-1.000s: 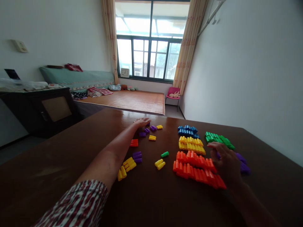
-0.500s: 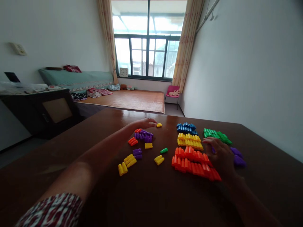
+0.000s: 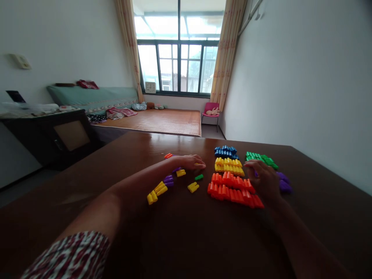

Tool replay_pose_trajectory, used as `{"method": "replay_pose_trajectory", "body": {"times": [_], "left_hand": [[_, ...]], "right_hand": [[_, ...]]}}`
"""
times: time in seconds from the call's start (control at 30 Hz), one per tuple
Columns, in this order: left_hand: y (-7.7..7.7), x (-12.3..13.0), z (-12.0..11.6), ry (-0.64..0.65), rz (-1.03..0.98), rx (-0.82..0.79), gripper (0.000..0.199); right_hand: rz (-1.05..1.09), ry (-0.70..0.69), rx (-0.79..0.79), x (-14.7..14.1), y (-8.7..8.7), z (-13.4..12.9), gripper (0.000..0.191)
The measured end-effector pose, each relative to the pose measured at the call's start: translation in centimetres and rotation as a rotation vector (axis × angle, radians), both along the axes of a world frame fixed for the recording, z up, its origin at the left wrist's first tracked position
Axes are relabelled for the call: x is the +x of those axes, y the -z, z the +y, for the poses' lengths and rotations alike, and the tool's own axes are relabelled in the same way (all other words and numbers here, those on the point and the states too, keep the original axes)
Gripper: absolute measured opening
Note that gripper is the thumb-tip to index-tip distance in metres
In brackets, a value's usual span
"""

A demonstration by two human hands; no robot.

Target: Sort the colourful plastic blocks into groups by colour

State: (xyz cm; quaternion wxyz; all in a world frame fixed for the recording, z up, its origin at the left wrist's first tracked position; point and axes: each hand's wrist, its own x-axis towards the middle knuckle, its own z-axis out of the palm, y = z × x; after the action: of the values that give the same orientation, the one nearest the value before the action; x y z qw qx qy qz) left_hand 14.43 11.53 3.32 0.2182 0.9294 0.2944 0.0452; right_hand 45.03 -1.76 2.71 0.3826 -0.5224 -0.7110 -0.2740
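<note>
My left hand (image 3: 193, 162) is low over the table, fingers closed around a small yellow plastic piece, of which only a sliver shows. Its forearm covers part of a loose group with purple pieces (image 3: 168, 180), yellow pieces (image 3: 157, 192) and an orange piece (image 3: 168, 155). Just in front of this hand lie a green piece (image 3: 199, 177) and a yellow pair (image 3: 193, 187). My right hand (image 3: 264, 178), loosely curved with thumb and fingers apart, rests by the end of the orange rows (image 3: 232, 190), partly hiding purple pieces (image 3: 284, 183).
Behind the orange rows lie yellow rows (image 3: 229, 166) and blue rows (image 3: 226, 152); green rows (image 3: 261, 159) are at the right. All are on a dark brown table (image 3: 174, 240). Beyond it stand a bed (image 3: 168, 120), a pink chair (image 3: 211, 108) and a cabinet (image 3: 69, 133).
My left hand has come nearer and slightly right, closing on the yellow piece that lay at its fingertips. My right hand stays by the orange rows. The view has shifted a little.
</note>
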Motion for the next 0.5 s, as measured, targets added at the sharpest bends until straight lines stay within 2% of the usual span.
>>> {"method": "replay_pose_trajectory", "body": {"times": [0.17,0.27,0.33,0.43,0.5], "left_hand": [[0.1,-2.7,-9.0,-0.031,0.054,0.115,0.054],[0.7,-4.5,-12.3,-0.042,0.041,0.206,0.043],[0.9,-5.9,-12.8,-0.07,0.02,0.23,0.037],[0.6,-8.5,-10.9,-0.164,-0.074,0.2,0.037],[0.4,-10.3,-8.9,-0.401,-0.199,0.205,0.042]], "right_hand": [[-0.01,-0.004,-0.021,-0.5,-0.1,-0.3,0.018],[0.011,0.008,-0.04,-0.2,-0.2,-0.5,0.019],[0.044,0.013,-0.041,0.1,-0.2,-0.5,0.02],[0.091,0.029,-0.037,0.6,-0.1,-0.4,0.021],[0.102,0.045,-0.038,0.8,0.0,-0.2,0.022]]}}
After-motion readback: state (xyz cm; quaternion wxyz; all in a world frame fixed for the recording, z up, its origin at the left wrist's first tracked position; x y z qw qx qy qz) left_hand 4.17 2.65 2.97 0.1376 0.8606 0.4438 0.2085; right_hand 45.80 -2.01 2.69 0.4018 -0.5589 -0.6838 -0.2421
